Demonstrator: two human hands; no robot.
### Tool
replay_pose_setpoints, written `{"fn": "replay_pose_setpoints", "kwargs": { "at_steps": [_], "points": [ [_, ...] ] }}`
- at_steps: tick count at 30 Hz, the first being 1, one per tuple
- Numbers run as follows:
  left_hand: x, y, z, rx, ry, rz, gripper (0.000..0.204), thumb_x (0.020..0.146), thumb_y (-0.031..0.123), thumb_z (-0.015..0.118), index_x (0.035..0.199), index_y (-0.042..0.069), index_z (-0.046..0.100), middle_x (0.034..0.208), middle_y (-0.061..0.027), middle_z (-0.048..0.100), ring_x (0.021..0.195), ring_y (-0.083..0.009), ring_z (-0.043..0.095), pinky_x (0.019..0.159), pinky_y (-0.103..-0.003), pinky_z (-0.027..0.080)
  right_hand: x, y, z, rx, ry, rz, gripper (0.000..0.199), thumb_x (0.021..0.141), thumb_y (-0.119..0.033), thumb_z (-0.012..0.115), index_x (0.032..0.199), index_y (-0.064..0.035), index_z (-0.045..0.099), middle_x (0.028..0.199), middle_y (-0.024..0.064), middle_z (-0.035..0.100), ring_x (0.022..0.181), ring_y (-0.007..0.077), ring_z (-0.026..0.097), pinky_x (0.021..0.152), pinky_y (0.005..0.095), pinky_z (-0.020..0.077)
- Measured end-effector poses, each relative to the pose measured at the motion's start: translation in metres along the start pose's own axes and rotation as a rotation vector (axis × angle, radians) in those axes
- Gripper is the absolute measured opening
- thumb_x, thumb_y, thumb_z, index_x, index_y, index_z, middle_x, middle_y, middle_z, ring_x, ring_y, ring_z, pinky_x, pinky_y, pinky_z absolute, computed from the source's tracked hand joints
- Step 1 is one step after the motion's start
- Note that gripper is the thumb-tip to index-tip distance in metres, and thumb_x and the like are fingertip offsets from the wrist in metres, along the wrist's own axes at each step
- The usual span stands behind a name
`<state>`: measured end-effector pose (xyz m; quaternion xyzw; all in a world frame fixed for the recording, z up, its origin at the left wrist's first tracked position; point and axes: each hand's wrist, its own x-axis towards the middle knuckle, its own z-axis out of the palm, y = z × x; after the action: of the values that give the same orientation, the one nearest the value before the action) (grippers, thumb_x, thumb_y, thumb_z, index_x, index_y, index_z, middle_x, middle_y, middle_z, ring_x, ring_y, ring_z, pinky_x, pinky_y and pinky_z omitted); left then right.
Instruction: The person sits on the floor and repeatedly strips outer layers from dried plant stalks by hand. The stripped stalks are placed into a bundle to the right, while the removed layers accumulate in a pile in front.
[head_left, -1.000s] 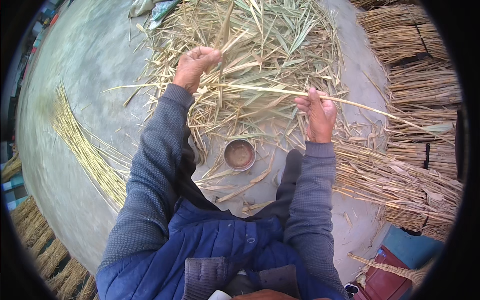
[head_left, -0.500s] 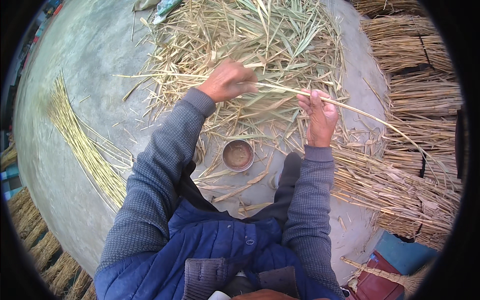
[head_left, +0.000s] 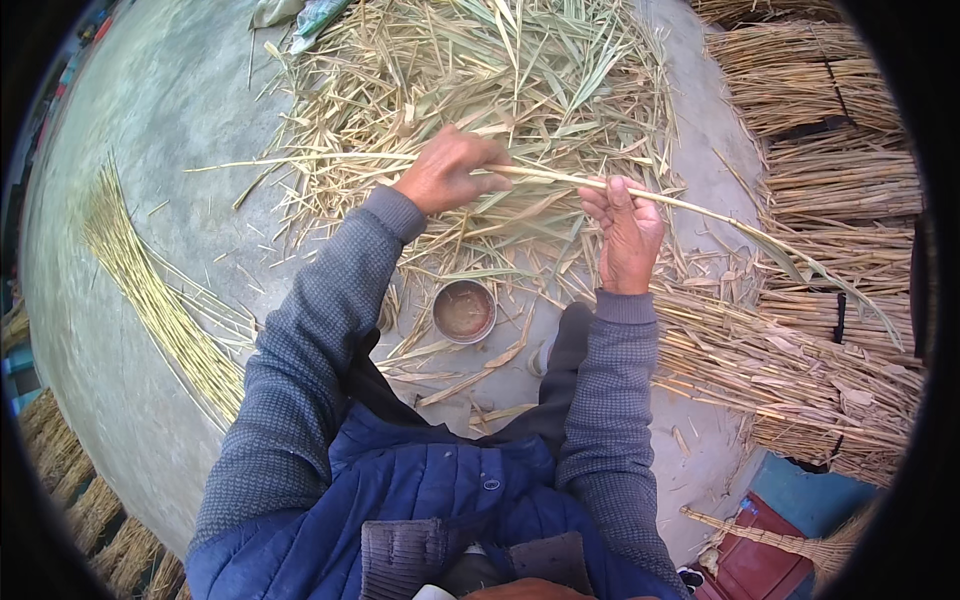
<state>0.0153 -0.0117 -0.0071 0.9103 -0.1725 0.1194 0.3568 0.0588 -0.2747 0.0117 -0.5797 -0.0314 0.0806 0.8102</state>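
Observation:
One long, thin, pale reed stalk stretches across in front of me over a heap of stripped leaves. My left hand is closed round its middle, with the fingertips partly hidden. Farther right, my right hand pinches the same stalk between thumb and fingers, palm turned up. To the left the bare thin end reaches past the heap. Beyond my right hand the stalk bends down, and a narrow leaf hangs off it. Below my hands a small round metal bowl with a brownish inside stands on the floor.
A fan of bare yellow stalks lies on the concrete floor at left. Leafy stalks lie close by my right forearm. Tied reed bundles are stacked along the right side. A dark red object sits at lower right.
The stalk has shifted a little to the left, its thin end reaching farther out. A leaf now hangs loose from its right part. Both hands stay on it; the whole view has shifted slightly.

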Motion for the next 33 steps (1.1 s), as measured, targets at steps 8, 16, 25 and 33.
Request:
{"fn": "replay_pose_setpoints", "kwargs": {
  "at_steps": [8, 16, 25, 33],
  "points": [
    [0.008, 0.021, 0.017, -0.391, 0.174, -0.239, 0.014, 0.086, 0.015, 0.078, 0.09, 0.002, 0.075, 0.079, -0.0047, 0.072, 0.065, -0.0115, 0.064, 0.058, -0.025, 0.05, -0.004, 0.001, 0.011, -0.02, -0.088, -0.006, 0.03, 0.098, -0.021, 0.066, 0.112, 0.0035, 0.057, 0.1, 0.0174, 0.07, 0.085, 0.0215, 0.072, 0.077, 0.0275, 0.06],
    [-0.004, -0.023, -0.042, -0.821, 0.54, -0.474, 0.016, 0.089, 0.018, 0.076, 0.091, 0.006, 0.066, 0.082, -0.0071, 0.074, 0.063, -0.0072, 0.063, 0.061, -0.021, 0.053, 0.001, 0.006, -0.013, -0.057, 0.033, 0.014, 0.028, 0.097, -0.019, 0.066, 0.111, 0.0035, 0.058, 0.095, 0.0157, 0.07, 0.08, 0.0197, 0.072, 0.07, 0.0258, 0.0598],
    [-0.016, -0.037, -0.053, 0.504, 0.353, -0.209, 0.034, 0.085, 0.039, 0.073, 0.1, 0.009, 0.069, 0.085, -0.0062, 0.07, 0.094, -0.0225, 0.06, 0.084, -0.038, 0.04, 0.001, 0.007, 0.0, -0.048, 0.065, 0.027, 0.032, 0.096, -0.021, 0.069, 0.11, 0.0051, 0.058, 0.09, 0.0151, 0.07, 0.075, 0.0195, 0.072, 0.065, 0.0246, 0.0583],
    [0.019, 0.023, 0.009, 0.181, 0.197, 0.154, 0.016, 0.079, 0.024, 0.078, 0.087, 0.012, 0.07, 0.075, -0.0005, 0.064, 0.077, -0.021, 0.06, 0.073, -0.035, 0.042, -0.004, 0.022, 0.033, -0.071, 0.008, 0.027, 0.033, 0.093, -0.025, 0.073, 0.106, 0.0021, 0.06, 0.088, 0.0121, 0.07, 0.075, 0.0181, 0.072, 0.067, 0.0258, 0.058]
  ]
}}
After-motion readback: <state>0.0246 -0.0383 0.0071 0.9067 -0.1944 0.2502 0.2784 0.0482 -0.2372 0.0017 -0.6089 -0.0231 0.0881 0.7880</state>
